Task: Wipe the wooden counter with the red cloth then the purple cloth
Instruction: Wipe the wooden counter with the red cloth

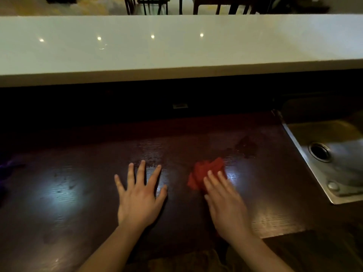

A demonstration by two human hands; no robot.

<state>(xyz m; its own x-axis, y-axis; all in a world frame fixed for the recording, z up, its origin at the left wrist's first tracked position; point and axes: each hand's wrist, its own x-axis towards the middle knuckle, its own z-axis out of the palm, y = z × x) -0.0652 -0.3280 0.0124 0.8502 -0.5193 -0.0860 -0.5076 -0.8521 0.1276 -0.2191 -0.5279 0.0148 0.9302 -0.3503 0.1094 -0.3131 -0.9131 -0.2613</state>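
The dark wooden counter fills the lower part of the view. A crumpled red cloth lies on it right of centre. My right hand rests flat on the near part of that cloth, fingers pressing it to the wood. My left hand lies palm down on the bare counter to the left of the cloth, fingers spread, holding nothing. The purple cloth shows dimly at the far left edge, mostly in shadow. A wet patch sits just beyond the red cloth.
A steel sink with a drain is set into the counter at the right. A raised white countertop runs across the back, with chair legs behind it. The counter's near right corner ends around the sink's front.
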